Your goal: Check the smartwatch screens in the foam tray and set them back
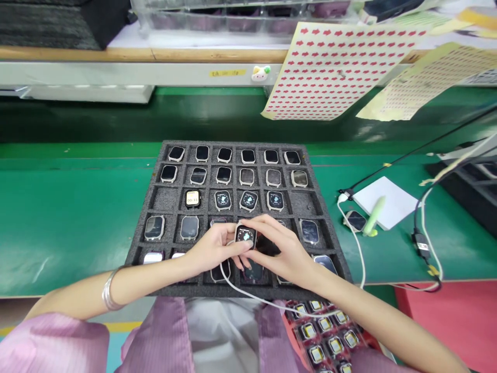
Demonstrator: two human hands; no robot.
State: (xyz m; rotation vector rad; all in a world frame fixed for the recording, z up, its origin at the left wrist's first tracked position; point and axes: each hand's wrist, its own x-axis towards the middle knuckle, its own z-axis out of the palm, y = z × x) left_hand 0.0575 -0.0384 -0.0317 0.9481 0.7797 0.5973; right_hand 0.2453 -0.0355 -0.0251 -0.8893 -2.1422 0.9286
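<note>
Both hands meet over the front middle of a dark foam tray (155, 192) whose square cells hold several smartwatch bodies. My left hand (212, 247) and my right hand (280, 243) pinch one smartwatch body (246, 235) between their fingertips, its lit face turned up. A white cable (248, 292) loops from under that watch toward the tray's front edge. Three watches in the middle row (248, 200) show lit dials, and one (192, 198) shows a yellow readout. A silver bangle sits on my left wrist.
The tray lies on a green bench (70, 207). To the right lie a white pad (388, 199), another watch (354, 220) on a white cable, and black cables (421, 243). Sheets of red arrow stickers (334, 67) hang from the shelf. A second tray of watches (326, 336) sits by my lap.
</note>
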